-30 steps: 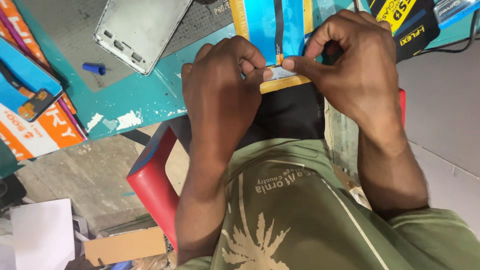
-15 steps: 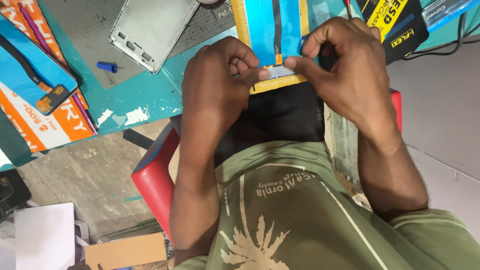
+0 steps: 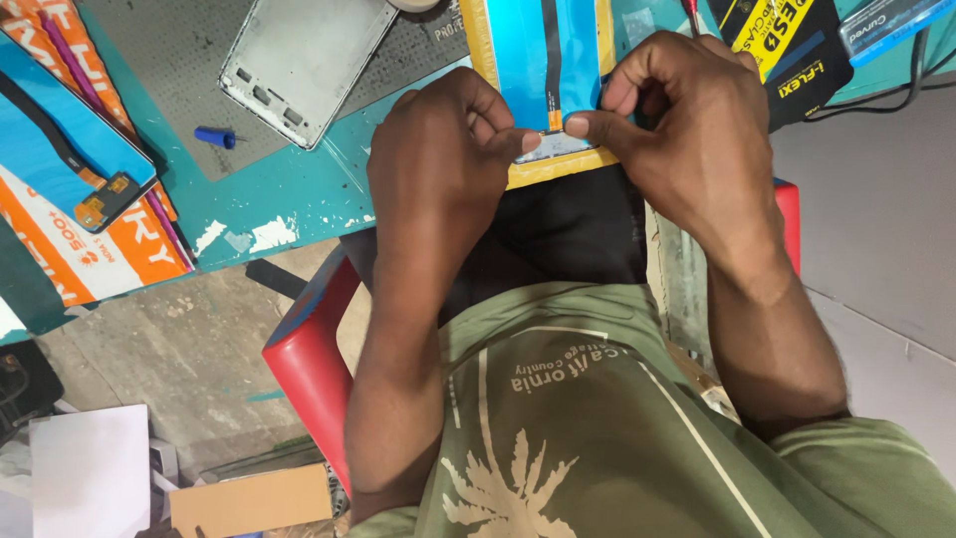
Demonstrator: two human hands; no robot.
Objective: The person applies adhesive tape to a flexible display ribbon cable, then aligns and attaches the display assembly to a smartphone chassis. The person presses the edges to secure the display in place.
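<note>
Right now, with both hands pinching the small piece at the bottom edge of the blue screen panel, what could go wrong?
1. The left hand and right hand pinch close to the thin dark flex strip on the blue screen panel; a hard pull may tear or crease it.
2. The panel's lower end overhangs the teal table edge above the lap, so it could slip down.
3. The small blue screwdriver bit lies loose and might roll off.

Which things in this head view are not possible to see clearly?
- Blue panel: its top is cut off by the upper edge.
- Panel's lower edge: partly hidden behind the left hand and right hand.
- What the fingertips pinch: too small to tell.
- Black package: cut off at the top.
</note>
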